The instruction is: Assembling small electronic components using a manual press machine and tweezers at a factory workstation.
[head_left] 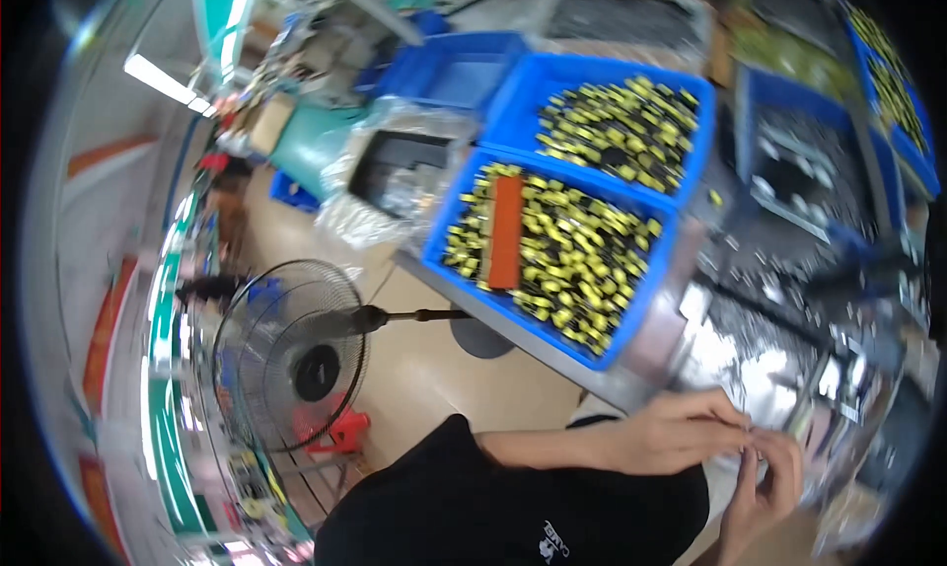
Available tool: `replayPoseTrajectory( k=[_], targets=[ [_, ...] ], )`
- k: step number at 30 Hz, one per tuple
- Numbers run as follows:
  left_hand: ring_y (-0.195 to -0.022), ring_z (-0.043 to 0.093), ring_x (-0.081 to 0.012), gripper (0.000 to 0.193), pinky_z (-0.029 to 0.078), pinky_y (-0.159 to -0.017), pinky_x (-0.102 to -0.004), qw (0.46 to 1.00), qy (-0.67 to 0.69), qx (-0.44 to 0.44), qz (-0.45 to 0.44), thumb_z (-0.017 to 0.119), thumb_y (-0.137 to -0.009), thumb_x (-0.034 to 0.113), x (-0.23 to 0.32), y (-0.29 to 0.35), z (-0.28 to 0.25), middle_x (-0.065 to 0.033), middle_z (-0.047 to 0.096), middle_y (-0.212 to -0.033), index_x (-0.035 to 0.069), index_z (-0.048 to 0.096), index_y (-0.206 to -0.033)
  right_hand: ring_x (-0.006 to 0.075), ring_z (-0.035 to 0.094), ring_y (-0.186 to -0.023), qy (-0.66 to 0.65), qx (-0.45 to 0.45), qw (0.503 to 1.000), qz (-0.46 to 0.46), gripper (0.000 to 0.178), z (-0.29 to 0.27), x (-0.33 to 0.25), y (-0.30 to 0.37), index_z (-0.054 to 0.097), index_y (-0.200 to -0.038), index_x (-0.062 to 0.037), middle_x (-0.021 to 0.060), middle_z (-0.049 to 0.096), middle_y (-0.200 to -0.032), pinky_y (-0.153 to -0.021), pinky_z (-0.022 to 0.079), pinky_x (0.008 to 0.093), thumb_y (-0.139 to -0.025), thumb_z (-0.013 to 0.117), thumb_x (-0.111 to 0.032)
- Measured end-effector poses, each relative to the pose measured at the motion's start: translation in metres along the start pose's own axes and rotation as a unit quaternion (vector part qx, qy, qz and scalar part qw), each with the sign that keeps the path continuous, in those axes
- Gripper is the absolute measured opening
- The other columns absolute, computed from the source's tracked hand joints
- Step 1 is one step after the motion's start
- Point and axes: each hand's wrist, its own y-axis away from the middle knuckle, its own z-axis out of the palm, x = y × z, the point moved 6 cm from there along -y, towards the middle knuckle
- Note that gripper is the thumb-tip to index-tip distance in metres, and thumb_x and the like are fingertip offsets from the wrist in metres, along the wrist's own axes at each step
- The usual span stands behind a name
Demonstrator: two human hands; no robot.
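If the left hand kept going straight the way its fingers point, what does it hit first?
The left hand would most likely meet the right hand first; the two appear to touch, though depth is hard to judge.

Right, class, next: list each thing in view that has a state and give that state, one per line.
Left hand: fingers bent; anything held can't be made out
Right hand: fingers bent; same doubt
Nearer blue bin: filled with yellow-and-black parts
Farther blue bin: partly filled with similar parts
Orange block: lying on the parts
Fan: standing; spinning unclear
Ceiling light: lit
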Motion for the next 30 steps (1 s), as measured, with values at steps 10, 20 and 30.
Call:
replayPoseTrajectory(
  k=[10,20,30],
  targets=[
    [-0.093,0.064,-0.0257,0.028,0.053,-0.08,-0.0344,0.997,0.06,0.039,0.035,0.075,-0.085,-0.005,0.001,0.005,-0.019,-0.0126,0.061,-0.104,-0.001,0.071,-0.113,0.0257,0.062,-0.105,-0.228,-0.071,0.969,0.07,0.012,0.018,0.049,-0.007,0.066,-0.1,0.0042,0.0159,0.065,-0.108,-0.097,0.05,0.0367,-0.091,0.062,0.011],
    [-0.088,0.07,-0.029,0.013,0.055,-0.073,-0.0375,0.996,0.043,0.055,0.058,0.076,-0.09,0.003,0.002,0.012,-0.036,-0.0155,0.072,-0.098,-0.001,0.078,-0.102,0.0202,0.057,-0.108,-0.321,-0.197,0.917,0.13,0.014,0.037,0.058,-0.015,0.063,-0.101,-0.0007,0.0123,0.06,-0.115,-0.098,0.045,0.0317,-0.09,0.064,0.008],
    [-0.087,0.07,-0.0268,0.015,0.055,-0.068,-0.0352,0.991,0.071,0.065,0.091,0.077,-0.09,0.001,0.006,0.015,-0.02,-0.0136,0.073,-0.102,0.001,0.078,-0.106,0.0222,0.055,-0.106,-0.406,-0.258,0.87,0.107,0.018,0.027,0.071,-0.004,0.059,-0.11,-0.0009,0.0154,0.054,-0.117,-0.099,0.041,0.0339,-0.093,0.063,0.005]
  ],
)
